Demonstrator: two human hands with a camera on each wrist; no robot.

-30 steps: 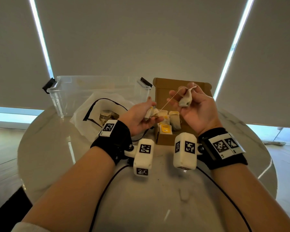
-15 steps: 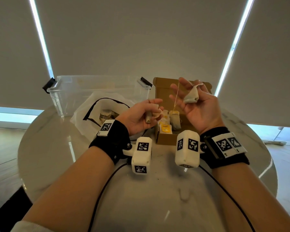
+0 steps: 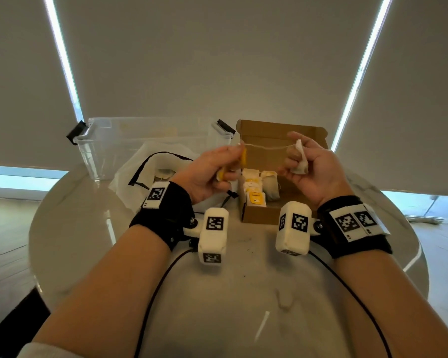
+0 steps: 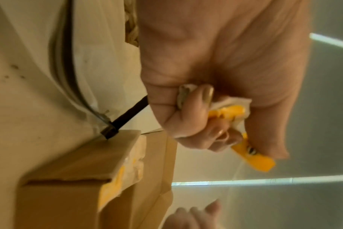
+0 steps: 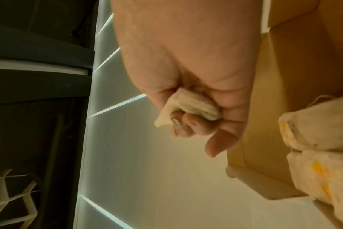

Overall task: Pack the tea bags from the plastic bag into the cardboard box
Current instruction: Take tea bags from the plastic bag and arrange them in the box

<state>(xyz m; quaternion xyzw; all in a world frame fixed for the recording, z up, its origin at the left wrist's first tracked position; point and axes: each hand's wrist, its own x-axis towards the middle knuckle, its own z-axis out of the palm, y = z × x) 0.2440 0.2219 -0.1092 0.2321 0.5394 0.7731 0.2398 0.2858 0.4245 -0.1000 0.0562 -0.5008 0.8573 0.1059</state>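
**String pulled out straight between hands**

Left hand (image 3: pixel 212 171) is pinching the yellow tag (image 4: pixel 251 156), plus a second bag bunched in the palm. Right hand (image 3: pixel 313 171) is clamping the tea bag (image 3: pixel 301 161). A second ago the string (image 3: pixel 267 146) was slanting; now it's running level from 9 to 3 over the box (image 3: pixel 259 215), so it's likely untangled and ready to drop in. Box is filling at its 9 side; room remains at 3. Plastic bag (image 3: pixel 130 177) is lying at 9 on the counter (image 3: pixel 70 228).

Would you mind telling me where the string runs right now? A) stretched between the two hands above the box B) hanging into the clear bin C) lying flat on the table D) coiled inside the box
A: the string spans from the left hand to the right hand, above the box.
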